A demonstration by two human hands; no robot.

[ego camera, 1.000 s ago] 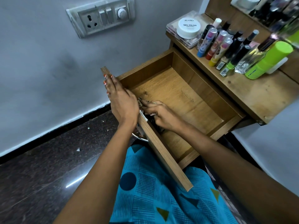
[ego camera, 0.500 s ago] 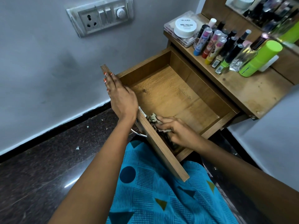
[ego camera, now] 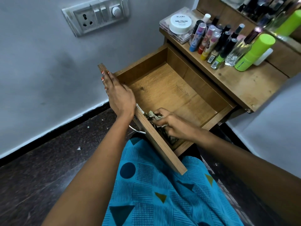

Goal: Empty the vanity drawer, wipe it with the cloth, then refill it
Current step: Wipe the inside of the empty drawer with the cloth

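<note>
The wooden vanity drawer (ego camera: 182,95) is pulled out, its floor bare apart from the cloth. My left hand (ego camera: 118,93) rests flat, fingers straight, on the top edge of the drawer's front panel. My right hand (ego camera: 172,124) is inside the drawer against the front panel's inner side, fingers curled round a crumpled patterned cloth (ego camera: 150,115). Part of the cloth is hidden under my hand and behind the panel. On the vanity top (ego camera: 244,85) stand several cosmetics: lipsticks (ego camera: 210,41), nail polish bottles, a clear glass bottle (ego camera: 239,51), a green can (ego camera: 255,53).
A white nail polish remover tub (ego camera: 180,24) sits on a clear box at the vanity's back left. A switch panel (ego camera: 96,15) is on the grey wall. A metal handle (ego camera: 138,130) sticks out of the drawer front above my blue-clad lap. Dark stone floor lies to the left.
My right hand has slid the cloth along the inside of the front panel toward the near right corner. My left hand has stayed on the panel's top edge.
</note>
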